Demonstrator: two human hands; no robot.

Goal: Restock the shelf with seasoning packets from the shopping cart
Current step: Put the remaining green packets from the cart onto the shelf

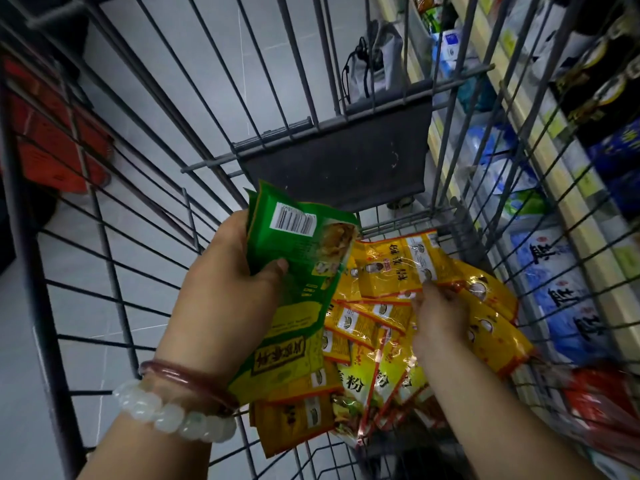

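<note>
A grey tiled floor shows through the wire cart, with the shelf of bagged goods along its right side. The left hand grips a stack of green packets above the cart, thumb across the front. The right hand reaches into the heap of yellow packets on the cart bottom, fingers curled on one.

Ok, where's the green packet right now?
In the head view, the green packet is held up in the left hand, left of centre, above the pile of yellow packets in the cart.
</note>
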